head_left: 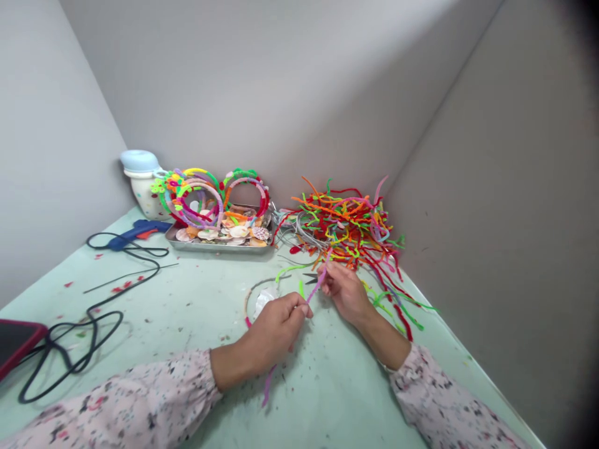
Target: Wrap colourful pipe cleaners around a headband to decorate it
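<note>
My left hand [276, 327] is closed in a pinch on a pink pipe cleaner [316, 290], whose lower end trails out below the hand. My right hand [344, 290] pinches the same pipe cleaner higher up, close to the pile. Both hands hover over the pale green table [196, 349]. Just beyond them lies a headband hoop [255, 296] partly wrapped in pink, with a green pipe cleaner [287, 271] beside it. A big heap of colourful pipe cleaners [349, 227] fills the corner behind my right hand.
A metal tray [219, 246] holds shells and several finished wrapped headbands [206, 196]. A blue glue gun [135, 234] with a black cord [88, 318] lies at left, near a white jar [143, 184]. A red-edged dark device [14, 343] sits at the far left. Grey walls enclose the table.
</note>
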{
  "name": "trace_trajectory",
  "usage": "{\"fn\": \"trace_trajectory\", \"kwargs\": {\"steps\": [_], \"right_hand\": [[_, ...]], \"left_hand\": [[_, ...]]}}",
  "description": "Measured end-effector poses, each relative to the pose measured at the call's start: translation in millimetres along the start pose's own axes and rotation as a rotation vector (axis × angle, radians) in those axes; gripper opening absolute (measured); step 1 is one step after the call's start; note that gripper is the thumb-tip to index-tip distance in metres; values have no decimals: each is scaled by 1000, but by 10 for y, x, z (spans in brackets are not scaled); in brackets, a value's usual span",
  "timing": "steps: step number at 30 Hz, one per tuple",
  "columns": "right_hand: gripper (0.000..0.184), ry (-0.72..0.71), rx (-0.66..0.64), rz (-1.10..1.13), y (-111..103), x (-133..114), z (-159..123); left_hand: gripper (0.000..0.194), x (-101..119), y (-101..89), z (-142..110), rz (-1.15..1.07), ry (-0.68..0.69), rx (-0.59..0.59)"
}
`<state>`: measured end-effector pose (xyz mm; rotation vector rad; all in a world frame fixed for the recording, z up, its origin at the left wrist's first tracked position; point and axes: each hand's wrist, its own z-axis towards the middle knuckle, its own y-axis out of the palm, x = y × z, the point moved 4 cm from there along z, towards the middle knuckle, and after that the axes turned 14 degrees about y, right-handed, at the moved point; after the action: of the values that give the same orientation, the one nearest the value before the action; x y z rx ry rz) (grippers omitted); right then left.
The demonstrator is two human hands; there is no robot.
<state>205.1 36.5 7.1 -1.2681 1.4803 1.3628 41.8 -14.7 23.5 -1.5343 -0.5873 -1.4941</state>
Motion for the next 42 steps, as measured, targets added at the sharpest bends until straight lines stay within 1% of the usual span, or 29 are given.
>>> {"fn": "trace_trajectory", "kwargs": {"steps": [2,4,10,15,17,19,22,24,26,28,33,38,42], "right_hand": [[22,-3,-34,-19,26,0,-20],[22,-16,-33,-56,42,-1,-35],[21,-106,71,-164,54,-39,-63],[23,-161,150,-196,47,-70,-72],[22,-129,119,-156,51,-61,-66],[21,-51,32,-78,71,-34,-60],[25,72,-102,-10,118,11,-69],[25,103,-128,-16,126,29,-76],[24,98,-104,-21,105,39,-69],[25,74,-50,2,61,39,-47],[25,37,67,77,-26,13,1],[25,11,111,76,-15,-7,2],[26,38,102,90,-38,6,38]], "left_hand": [[24,16,-14,1,32,32,4],[24,42,-25,-2,63,56,9],[25,71,-7,-13,56,48,-6],[27,60,3,-4,17,17,0],[28,48,8,-8,-8,16,-1],[30,32,16,-15,-29,20,-8],[31,11,26,-19,-41,32,-17],[31,9,19,-13,-39,48,0],[31,12,3,-7,-34,67,35],[30,9,-12,-7,-34,74,67],[27,2,-20,-11,-10,65,76],[21,71,-7,24,18,78,40],[22,90,-4,24,-25,90,38]]}}
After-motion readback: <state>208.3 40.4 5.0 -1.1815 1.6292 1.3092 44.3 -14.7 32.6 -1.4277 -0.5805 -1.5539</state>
